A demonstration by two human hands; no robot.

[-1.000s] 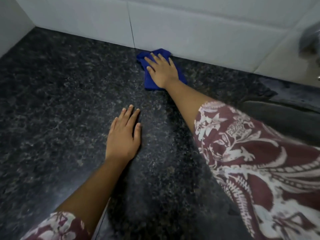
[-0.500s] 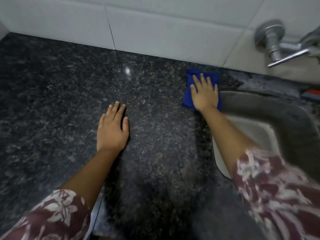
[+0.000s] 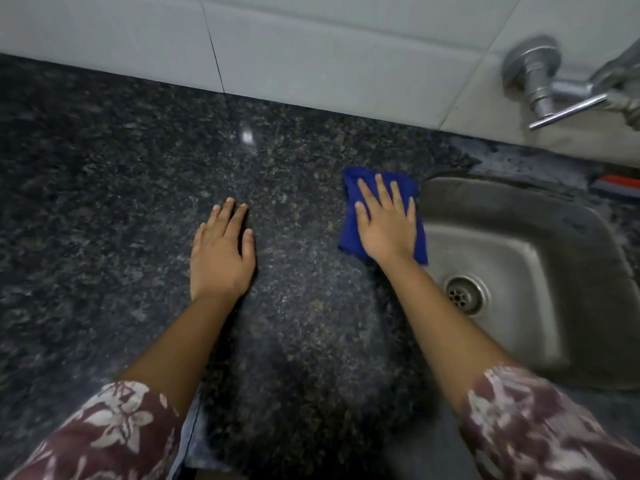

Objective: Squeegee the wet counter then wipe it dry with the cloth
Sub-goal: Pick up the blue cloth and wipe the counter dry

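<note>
A folded blue cloth [image 3: 349, 216] lies on the dark speckled granite counter [image 3: 104, 202], right at the left rim of the sink. My right hand [image 3: 386, 223] presses flat on top of the cloth, fingers spread and pointing toward the wall. My left hand [image 3: 221, 252] rests palm down on the bare counter to the left of the cloth, holding nothing. A red and dark tool, perhaps the squeegee [image 3: 620, 187], lies behind the sink at the right edge, only partly in view.
A steel sink [image 3: 519, 271] with a round drain [image 3: 465, 296] is sunk into the counter at the right. A chrome tap [image 3: 554, 88] sticks out of the white tiled wall [image 3: 311, 46] above it. The counter's front edge runs below my left forearm.
My right hand has slid the cloth from the back wall rightward and then toward me, along the sink's left rim. My left hand stays flat on the counter.
</note>
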